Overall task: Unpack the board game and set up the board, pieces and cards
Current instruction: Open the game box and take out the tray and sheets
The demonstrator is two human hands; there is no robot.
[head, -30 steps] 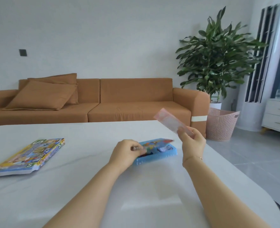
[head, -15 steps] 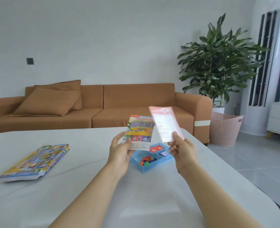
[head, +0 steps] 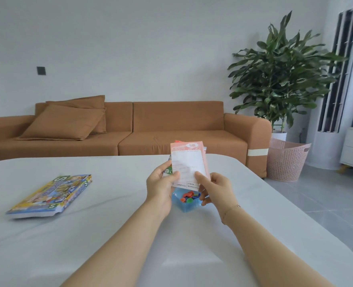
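pink sheet (head: 189, 166) now covering board, print blurred

A pink-bordered white sheet (head: 189, 165) is seen above a translucent blue tray (head: 185, 205) of red, blue and green pieces (head: 188, 197). Left of the tray, a multicoloured game box (head: 51, 195) is set on the white table (head: 113, 235); a rust-brown sofa (head: 171, 129) is shown beyond.

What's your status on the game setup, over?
Both hands, left hand and right hand, hold pink sheet above blue tray of pieces. Box lid lies left. Nothing blocking.
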